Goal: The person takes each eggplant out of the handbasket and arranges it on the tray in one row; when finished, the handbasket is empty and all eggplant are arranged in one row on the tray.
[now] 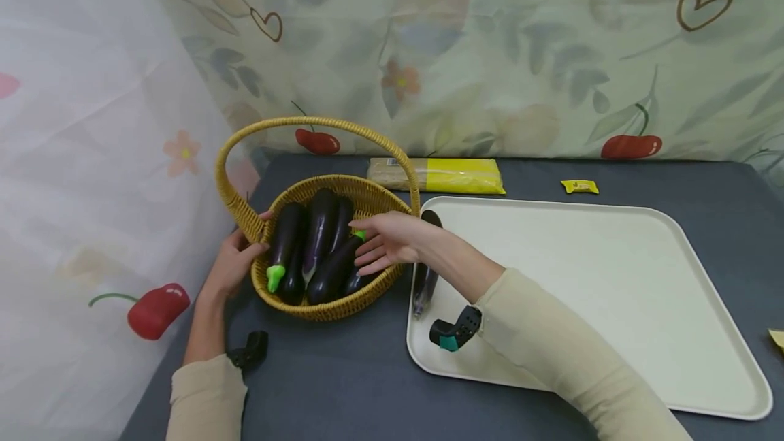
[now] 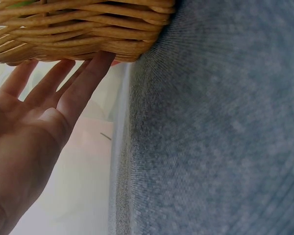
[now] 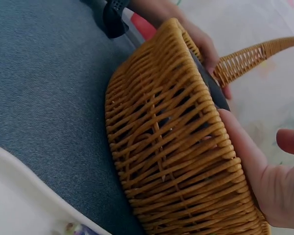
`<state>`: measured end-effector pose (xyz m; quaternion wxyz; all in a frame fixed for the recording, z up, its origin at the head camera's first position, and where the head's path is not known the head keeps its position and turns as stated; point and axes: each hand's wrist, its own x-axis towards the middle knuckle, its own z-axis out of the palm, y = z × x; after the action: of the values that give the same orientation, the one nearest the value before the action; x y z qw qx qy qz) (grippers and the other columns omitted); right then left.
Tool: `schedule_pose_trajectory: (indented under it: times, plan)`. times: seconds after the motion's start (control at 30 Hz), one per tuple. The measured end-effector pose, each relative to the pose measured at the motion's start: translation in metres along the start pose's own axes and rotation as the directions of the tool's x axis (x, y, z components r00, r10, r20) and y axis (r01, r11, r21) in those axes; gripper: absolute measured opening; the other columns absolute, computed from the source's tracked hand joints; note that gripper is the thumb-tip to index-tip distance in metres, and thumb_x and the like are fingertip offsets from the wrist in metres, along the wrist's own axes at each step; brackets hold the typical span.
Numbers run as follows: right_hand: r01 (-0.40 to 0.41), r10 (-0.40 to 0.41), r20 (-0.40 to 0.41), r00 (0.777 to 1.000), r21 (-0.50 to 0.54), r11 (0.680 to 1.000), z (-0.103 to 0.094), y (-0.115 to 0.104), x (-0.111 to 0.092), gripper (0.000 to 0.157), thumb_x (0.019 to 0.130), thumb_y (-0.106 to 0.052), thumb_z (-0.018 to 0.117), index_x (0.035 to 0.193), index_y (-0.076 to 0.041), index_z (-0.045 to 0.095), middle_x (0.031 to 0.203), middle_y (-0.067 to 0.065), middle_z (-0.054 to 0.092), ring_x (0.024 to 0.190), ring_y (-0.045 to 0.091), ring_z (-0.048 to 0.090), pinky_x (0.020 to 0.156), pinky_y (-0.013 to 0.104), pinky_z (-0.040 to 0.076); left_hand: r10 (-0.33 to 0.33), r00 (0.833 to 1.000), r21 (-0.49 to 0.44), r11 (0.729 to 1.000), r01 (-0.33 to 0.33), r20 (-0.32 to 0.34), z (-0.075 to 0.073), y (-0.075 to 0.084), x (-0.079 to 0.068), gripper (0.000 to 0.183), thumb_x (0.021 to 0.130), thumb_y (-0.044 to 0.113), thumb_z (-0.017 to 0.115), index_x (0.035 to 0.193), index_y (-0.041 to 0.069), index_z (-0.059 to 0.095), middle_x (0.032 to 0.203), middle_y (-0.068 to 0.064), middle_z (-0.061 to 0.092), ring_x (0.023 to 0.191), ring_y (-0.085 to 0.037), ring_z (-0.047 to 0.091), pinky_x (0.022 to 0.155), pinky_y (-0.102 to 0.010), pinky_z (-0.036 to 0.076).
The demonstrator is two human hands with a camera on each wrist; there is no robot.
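Note:
A yellow wicker basket point(image 1: 324, 313) with a tall arched handle stands at the left of the table. Several dark purple eggplants point(image 1: 331, 271) lie in it, two with bright green stem ends showing. My left hand point(image 1: 228, 265) holds the basket's left side at the foot of the handle, its fingers against the outer weave in the left wrist view. Over the basket's right side reaches my right hand point(image 1: 395, 240), fingers loosely extended above the eggplants and thumb apart. It appears to grip nothing. Another eggplant point(image 1: 427, 284) lies at the tray's left edge, partly hidden by my right wrist.
The large white tray point(image 1: 588, 291) fills the right of the dark table. Behind it lie a yellow-and-clear long packet point(image 1: 459, 175) and a small yellow wrapped piece point(image 1: 579, 186). A patterned cloth point(image 1: 490, 53) hangs behind, and a white one point(image 1: 92, 189) at left.

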<state>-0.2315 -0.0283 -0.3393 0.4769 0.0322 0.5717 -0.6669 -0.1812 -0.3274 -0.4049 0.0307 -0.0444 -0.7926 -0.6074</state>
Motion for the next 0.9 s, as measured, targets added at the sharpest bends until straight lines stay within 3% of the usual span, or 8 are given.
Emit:
schedule_pose_trajectory:
  times: [0.27,0.5,0.7,0.9]
  plan:
    - [-0.031,0.03,0.017,0.999,0.043,0.999,0.0,-0.004,0.002,0.067,0.1,-0.026,0.05,0.149,0.005,0.016,0.141,0.032,0.033,0.123,0.045,0.042,0.086,0.046,0.047,0.016,1.0,0.023,1.0,-0.016,-0.002,-0.001,-0.003,0.0,0.052,0.094,0.002,0.049,0.145,-0.002,0.036,0.131,-0.009,0.047,0.102,-0.011,0.047,0.08,-0.019,0.043]
    - [-0.063,0.058,0.047,0.997,0.103,0.993,0.001,-0.008,0.003,0.068,0.1,-0.025,0.049,0.152,-0.005,0.009,0.144,0.033,0.025,0.127,0.048,0.036,0.09,0.05,0.044,0.012,1.0,0.032,0.999,-0.012,-0.006,-0.001,-0.002,0.0,0.052,0.094,0.002,0.048,0.145,-0.002,0.036,0.131,-0.013,0.045,0.1,-0.01,0.047,0.079,-0.019,0.043]
    - [-0.02,0.019,-0.014,1.0,-0.049,0.999,-0.002,-0.007,0.008,0.053,0.101,-0.023,0.047,0.149,-0.007,0.029,0.138,0.031,0.037,0.121,0.044,0.045,0.083,0.045,0.049,0.018,1.0,0.029,0.999,-0.018,-0.015,0.0,-0.002,-0.001,0.053,0.093,-0.001,0.049,0.144,-0.005,0.036,0.132,-0.018,0.045,0.098,-0.009,0.049,0.078,-0.019,0.043]
    - [0.013,-0.033,-0.099,0.995,-0.192,0.981,-0.002,-0.01,0.015,0.05,0.1,-0.024,0.05,0.143,-0.003,0.038,0.131,0.028,0.047,0.114,0.04,0.052,0.075,0.04,0.053,0.009,1.0,0.036,0.999,-0.008,-0.007,0.0,-0.003,0.001,0.052,0.094,0.001,0.049,0.144,-0.003,0.036,0.133,-0.019,0.044,0.099,-0.011,0.049,0.079,-0.019,0.044]
